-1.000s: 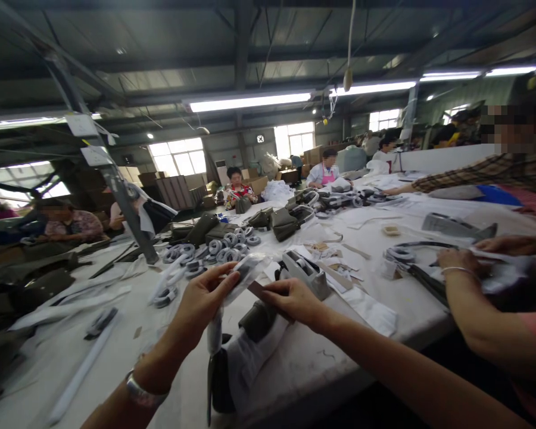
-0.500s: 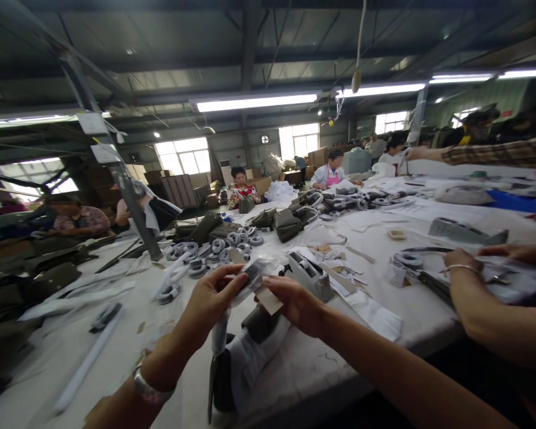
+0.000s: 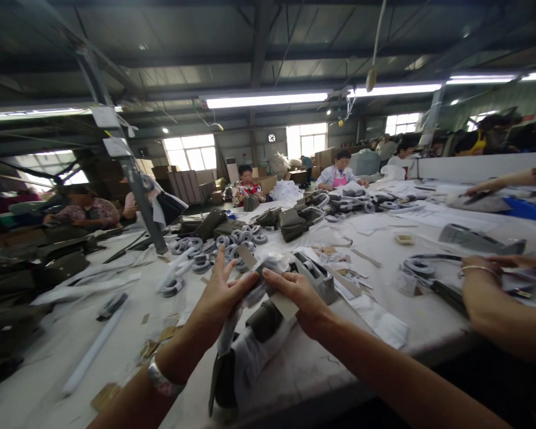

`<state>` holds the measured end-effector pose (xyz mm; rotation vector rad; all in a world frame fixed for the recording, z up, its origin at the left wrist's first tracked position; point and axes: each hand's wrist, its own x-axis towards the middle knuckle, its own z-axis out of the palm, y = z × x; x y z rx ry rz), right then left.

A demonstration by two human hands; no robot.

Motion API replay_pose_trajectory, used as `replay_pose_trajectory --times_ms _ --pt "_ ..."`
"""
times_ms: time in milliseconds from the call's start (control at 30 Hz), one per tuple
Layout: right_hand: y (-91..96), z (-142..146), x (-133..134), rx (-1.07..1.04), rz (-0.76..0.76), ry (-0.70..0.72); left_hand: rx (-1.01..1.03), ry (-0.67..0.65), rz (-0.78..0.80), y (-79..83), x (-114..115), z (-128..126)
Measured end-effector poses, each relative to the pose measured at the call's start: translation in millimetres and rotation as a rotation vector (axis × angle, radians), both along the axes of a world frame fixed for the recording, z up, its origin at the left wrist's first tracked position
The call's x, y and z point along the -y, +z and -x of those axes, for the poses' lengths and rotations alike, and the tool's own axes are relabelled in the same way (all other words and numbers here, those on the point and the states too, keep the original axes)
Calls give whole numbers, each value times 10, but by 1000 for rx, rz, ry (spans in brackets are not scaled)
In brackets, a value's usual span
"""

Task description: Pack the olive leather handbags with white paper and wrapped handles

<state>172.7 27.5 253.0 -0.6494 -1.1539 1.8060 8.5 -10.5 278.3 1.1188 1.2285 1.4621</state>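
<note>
Over the near table edge, both hands meet at a grey bag strap wrapped in clear plastic [image 3: 259, 292]. My left hand [image 3: 221, 292] presses its thumb on the wrapping, with its other fingers spread upward. My right hand [image 3: 295, 295] pinches the plastic with thumb and fingers and also holds a beige card piece [image 3: 284, 305], which sticks out below the fingers. Beneath the hands is a dark olive bag [image 3: 226, 378], partly covered in white wrapping sheet. The fingers hide part of the strap.
A grey tape dispenser [image 3: 317, 277] stands just beyond my right hand. Coiled wrapped straps [image 3: 196, 245] and olive bags [image 3: 292, 223] lie farther back. A post [image 3: 145, 202] rises at left. A co-worker's hands [image 3: 482, 274] work at right.
My left hand's fingers have opened outward and its thumb has come up against my right fingertips. The card has tilted in my right hand. The view has shifted slightly left.
</note>
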Motion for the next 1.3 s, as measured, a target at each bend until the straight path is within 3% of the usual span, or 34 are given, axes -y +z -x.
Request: replay_pose_trajectory --times_ms 133,367,567,1000,1167,1300 --pt "10 -48 -9 -9 -9 38 101 -94 8 3 5 -41" --pt "-185 -123 84 -352 88 120 40 -185 -151 -81 32 -103" --pt "-265 -28 169 -258 -46 30 -75 -104 -154 -63 101 -143" --pt "-243 51 171 -119 -51 -160 -306 -3 -252 -106 146 -159" --pt "-293 51 151 -44 -94 -187 -397 -24 -247 40 238 -155" --pt "-290 76 179 -36 -115 -212 -603 2 -270 157 272 -125"
